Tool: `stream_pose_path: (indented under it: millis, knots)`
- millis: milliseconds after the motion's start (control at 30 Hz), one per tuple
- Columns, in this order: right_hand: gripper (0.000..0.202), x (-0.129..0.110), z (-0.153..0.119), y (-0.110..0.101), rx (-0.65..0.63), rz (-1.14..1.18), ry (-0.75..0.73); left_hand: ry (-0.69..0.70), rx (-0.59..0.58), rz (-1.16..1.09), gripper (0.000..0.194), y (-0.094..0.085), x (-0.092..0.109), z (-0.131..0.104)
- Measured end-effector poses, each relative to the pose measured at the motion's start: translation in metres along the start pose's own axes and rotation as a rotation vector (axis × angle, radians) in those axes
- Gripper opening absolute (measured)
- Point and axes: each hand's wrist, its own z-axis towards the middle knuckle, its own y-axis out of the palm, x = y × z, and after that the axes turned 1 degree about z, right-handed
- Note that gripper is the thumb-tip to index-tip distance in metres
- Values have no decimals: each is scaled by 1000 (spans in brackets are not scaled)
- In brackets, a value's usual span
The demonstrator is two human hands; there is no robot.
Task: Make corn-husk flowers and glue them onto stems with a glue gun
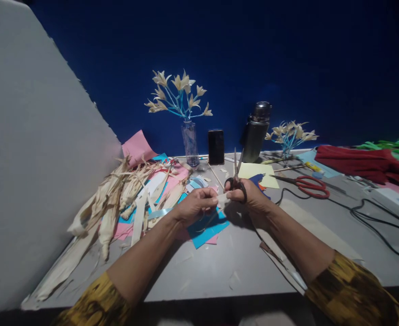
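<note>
My left hand (199, 204) pinches one end of a small pale strip (222, 198), which looks like corn husk. The fingertips of my right hand (248, 195) meet the strip's other end. Hooked on that same hand are black-handled scissors (237, 165), their blades pointing up, slightly apart and away from the strip. Below the hands lies a blue paper sheet (208, 230) over pink paper. Dried corn husks (112, 217) are heaped to the left of my left hand, among cut strips and coloured paper.
Husk flowers stand in a clear bottle (189, 142), beside a phone (216, 147) and a flask (256, 131). Rightward are a second flower bunch (290, 133), red-handled scissors (311, 186), a dark red cloth (365, 165) and a looping black cable (365, 215). A pale wall (43, 113) bounds the left.
</note>
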Motion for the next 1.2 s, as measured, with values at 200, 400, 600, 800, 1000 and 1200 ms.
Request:
stream_pose_path:
  millis: [200, 400, 600, 800, 1000, 1200]
  knots:
    - [29, -3, 12, -7, 44, 270, 13, 25, 78, -58, 34, 1, 2, 1]
    - [30, 3, 12, -1, 87, 185, -60, 97, 190, -158, 31, 5, 1, 2]
    - [34, 9, 7, 5, 68, 39, -62, -184, -149, -445, 15, 2, -1, -2]
    - [31, 4, 2, 9, 67, -6, -67, -318, -239, -478, 6, 9, -8, -4]
    - [31, 7, 6, 10, 224, -86, -25, -132, 44, -385, 30, 15, -17, 2]
    - [32, 12, 7, 10, 229, -139, 23, -120, 57, -458, 35, 12, -11, 3]
